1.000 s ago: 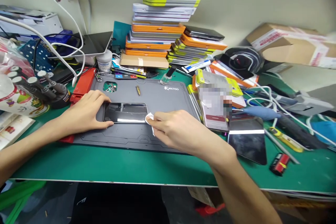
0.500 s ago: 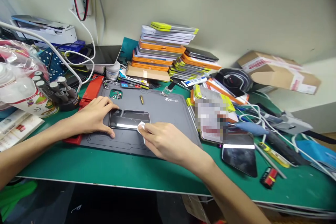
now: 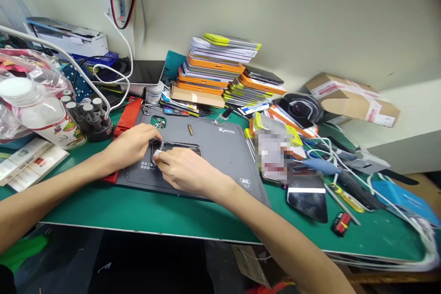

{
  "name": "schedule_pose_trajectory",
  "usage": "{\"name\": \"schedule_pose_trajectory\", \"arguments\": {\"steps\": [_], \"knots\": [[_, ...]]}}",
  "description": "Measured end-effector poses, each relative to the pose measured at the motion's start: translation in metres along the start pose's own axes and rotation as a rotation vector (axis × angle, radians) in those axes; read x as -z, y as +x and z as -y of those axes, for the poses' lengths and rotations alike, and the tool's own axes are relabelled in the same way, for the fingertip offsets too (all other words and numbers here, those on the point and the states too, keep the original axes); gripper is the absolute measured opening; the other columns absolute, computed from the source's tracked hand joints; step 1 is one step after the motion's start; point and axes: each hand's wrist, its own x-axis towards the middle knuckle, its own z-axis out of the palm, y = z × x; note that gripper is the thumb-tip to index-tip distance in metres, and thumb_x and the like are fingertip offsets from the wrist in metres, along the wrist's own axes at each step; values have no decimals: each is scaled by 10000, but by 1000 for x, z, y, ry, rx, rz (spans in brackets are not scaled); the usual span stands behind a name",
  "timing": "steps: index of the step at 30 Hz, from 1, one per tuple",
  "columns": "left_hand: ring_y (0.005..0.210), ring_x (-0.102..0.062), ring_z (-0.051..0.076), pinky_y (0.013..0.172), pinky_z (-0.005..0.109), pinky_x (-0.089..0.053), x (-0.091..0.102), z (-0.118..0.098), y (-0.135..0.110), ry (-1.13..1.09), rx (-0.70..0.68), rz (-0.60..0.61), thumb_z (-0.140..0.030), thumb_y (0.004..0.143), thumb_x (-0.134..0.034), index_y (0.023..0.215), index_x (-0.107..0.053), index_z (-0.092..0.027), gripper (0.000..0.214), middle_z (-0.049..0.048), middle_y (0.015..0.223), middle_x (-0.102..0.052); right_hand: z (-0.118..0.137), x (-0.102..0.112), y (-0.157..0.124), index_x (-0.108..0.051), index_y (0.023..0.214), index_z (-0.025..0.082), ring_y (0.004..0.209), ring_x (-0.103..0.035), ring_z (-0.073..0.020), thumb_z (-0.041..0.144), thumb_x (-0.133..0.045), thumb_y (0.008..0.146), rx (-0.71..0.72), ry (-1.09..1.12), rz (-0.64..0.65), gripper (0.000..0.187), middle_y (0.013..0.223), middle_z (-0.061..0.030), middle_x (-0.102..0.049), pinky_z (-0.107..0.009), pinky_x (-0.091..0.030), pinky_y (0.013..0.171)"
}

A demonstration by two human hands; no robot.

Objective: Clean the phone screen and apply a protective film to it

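A phone [image 3: 195,149] is laid on a mat [image 3: 220,165] near the surface's [image 3: 155,211] front edge. White cloth [image 3: 156,152] is pinched in the right hand's [image 3: 188,170] fingers; whether the left hand's [image 3: 136,142] are closed cannot be told. By uneven pressing, the phone could be skidded.

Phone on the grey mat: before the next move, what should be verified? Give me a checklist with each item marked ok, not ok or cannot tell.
1. Phone flat on the mat: ok.
2. White wipe in the right hand: ok, pinched in the fingers over the phone's left end.
3. Left hand steadying the phone: cannot tell; its fingertips are at the far left corner, but contact is unclear.
4. Whole screen in view: not ok, the right hand covers much of it.
5. Small parts apart from the phone: ok, in the opening at the mat's far left.
6. Brass piece off the phone: ok, on the mat beyond it.
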Motion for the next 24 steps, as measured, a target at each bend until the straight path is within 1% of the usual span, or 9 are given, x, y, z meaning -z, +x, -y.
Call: {"name": "schedule_pose_trajectory", "arguments": {"steps": [3, 5, 7, 9, 13, 16, 19, 22, 24], "knots": [[1333, -762, 263, 1177, 452, -621, -1, 0, -1, 54, -84, 13, -96, 1055, -456, 1240, -814, -221, 421, 94, 1328, -852, -1, -6, 0, -793, 1199, 100, 936, -748, -245, 115, -561, 1169, 4, 8, -44, 234, 1130, -150, -817, -387, -538, 868], [1348, -764, 280, 1170, 472, -626, -1, 0, -2, 95, -127, 15, -126, 1100, -463, 1252, -823, -206, 400, 113, 1340, -856, -8, -9, -7, -789, 1227, 122, 937, -742, -237, 146, -577, 1173, -1, 17, -82, 220, 1125, -132, -818, -378, -538, 873], [1321, -781, 289, 1152, 477, -639, -1, 0, -3, 137, -161, 20, -179, 1149, -471, 1258, -828, -186, 373, 134, 1339, -859, -19, -12, -17, -796, 1225, 143, 908, -728, -228, 168, -601, 1160, -12, 26, -122, 207, 1090, -112, -817, -369, -529, 845], [1260, -808, 285, 1119, 454, -658, 1, -1, -3, 175, -195, 37, -227, 1180, -484, 1259, -832, -171, 362, 149, 1330, -863, -31, -15, -27, -810, 1205, 155, 867, -709, -219, 162, -611, 1140, -29, 33, -162, 210, 1028, -94, -808, -357, -507, 795], [1188, -843, 275, 1103, 409, -677, 12, 0, -3, 242, -280, 120, -326, 1191, -565, 1311, -839, -181, 332, 143, 1299, -879, -43, -20, -39, -822, 1219, 171, 857, -691, -209, 158, -596, 1136, -59, 57, -238, 241, 980, -77, -794, -339, -473, 752], [1278, -837, 287, 1176, 422, -668, 22, 5, -3, 264, -351, 183, -398, 1203, -565, 1404, -825, -178, 395, 148, 1387, -867, -41, -23, -40, -816, 1206, 160, 862, -686, -211, 159, -585, 1142, -62, 76, -274, 239, 992, -84, -790, -344, -481, 768], [1344, -823, 260, 1238, 410, -644, 24, 13, -3, 177, -323, 166, -359, 1217, -493, 1431, -827, -197, 429, 118, 1463, -848, -35, -25, -38, -800, 1229, 132, 860, -682, -218, 160, -586, 1149, -44, 78, -289, 230, 1003, -93, -783, -358, -503, 797], [1305, -842, 229, 1206, 373, -666, 21, 18, -4, 50, -225, 107, -291, 1182, -510, 1433, -832, -225, 413, 80, 1448, -860, -26, -26, -32, -766, 1282, 87, 890, -688, -236, 171, -557, 1175, 16, 35, -292, 249, 1015, -107, -772, -381, -530, 822], [1284, -851, 216, 1194, 363, -673, 18, 20, -4, -10, -182, 83, -205, 1131, -507, 1426, -837, -241, 444, 54, 1427, -870, -19, -25, -24, -749, 1283, 74, 919, -693, -247, 175, -522, 1196, 35, 6, -270, 263, 1046, -124, -771, -396, -548, 838]]}}
